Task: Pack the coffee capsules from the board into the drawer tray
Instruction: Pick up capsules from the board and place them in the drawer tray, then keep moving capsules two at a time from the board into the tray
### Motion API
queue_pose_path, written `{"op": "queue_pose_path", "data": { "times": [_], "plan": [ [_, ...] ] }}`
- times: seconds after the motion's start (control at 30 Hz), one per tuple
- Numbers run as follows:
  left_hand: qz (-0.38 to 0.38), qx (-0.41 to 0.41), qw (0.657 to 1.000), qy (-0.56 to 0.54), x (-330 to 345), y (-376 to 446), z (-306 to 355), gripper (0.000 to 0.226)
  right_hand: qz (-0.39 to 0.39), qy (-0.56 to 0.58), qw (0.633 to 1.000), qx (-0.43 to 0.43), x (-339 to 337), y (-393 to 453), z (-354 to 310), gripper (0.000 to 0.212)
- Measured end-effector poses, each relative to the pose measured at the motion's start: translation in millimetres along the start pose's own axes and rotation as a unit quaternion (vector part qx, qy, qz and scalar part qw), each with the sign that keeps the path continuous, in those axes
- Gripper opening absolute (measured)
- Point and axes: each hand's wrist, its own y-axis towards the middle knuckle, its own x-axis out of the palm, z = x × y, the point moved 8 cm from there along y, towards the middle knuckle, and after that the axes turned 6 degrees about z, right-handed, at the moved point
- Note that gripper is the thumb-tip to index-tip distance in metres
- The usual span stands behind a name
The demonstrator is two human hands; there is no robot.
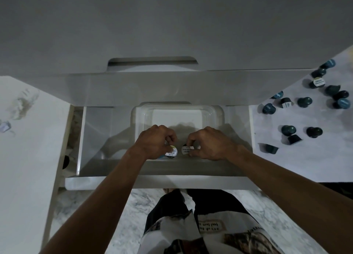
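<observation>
Both hands pinch one coffee capsule each: the left hand [155, 142] has fingers curled round a capsule [171, 152] whose white printed lid faces up, and the right hand [207, 144] nips a second capsule [187, 150] between thumb and fingertips, its foil label also turned to the camera. They sit at the near end of the tray, side by side and close together, which looks like the start of a first row; holding them lid-up probably lets each one settle on its narrower base and keeps the labels readable.

By size, the open drawer [99, 139] comes first, a smooth white box with glossy walls that catch reflections, pulled out toward the person so both arms can reach straight down. Inside it lies the tray [217, 112], clear plastic with rounded corners and a raised rim, seemingly bare at its far end. Whether the capsules already touch its floor I cannot tell, as the fingers hide their bases.

On the right, the board [305, 158] is a pale, marble-patterned slab level with the drawer top, within easy reach. Scattered across it are the remaining capsules [304, 102], small dark teal cups with flared rims, some upright, some tipped on their sides, a few touching. Most of the packing is therefore still ahead.
</observation>
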Motion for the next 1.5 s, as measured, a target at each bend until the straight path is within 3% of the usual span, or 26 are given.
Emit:
{"op": "queue_pose_path", "data": {
  "times": [0.6, 0.93, 1.2, 1.5],
  "plan": [
    [0.018, -0.006, 0.998, -0.054, -0.3, -5.4, -2.8, 0.028, 0.013, 0.037, 0.999, 0.015, 3.9, -2.6, -3.0, 0.012],
    [0.034, 0.003, 0.999, -0.034, -5.4, -10.1, 0.6, 0.035, 0.051, 0.038, 0.998, 0.022, -5.3, -9.4, -2.8, 0.022],
    [0.106, 0.043, 0.993, -0.034, -47.9, -15.3, 27.0, 0.028, 0.217, 0.164, 0.961, 0.059, -57.6, -40.1, -11.3, 0.036],
    [0.201, 0.147, 0.960, -0.126, -64.6, -27.3, 153.3, 0.013, 0.432, 0.238, 0.863, 0.106, -142.0, -149.9, 34.6, 0.024]
  ]
}}
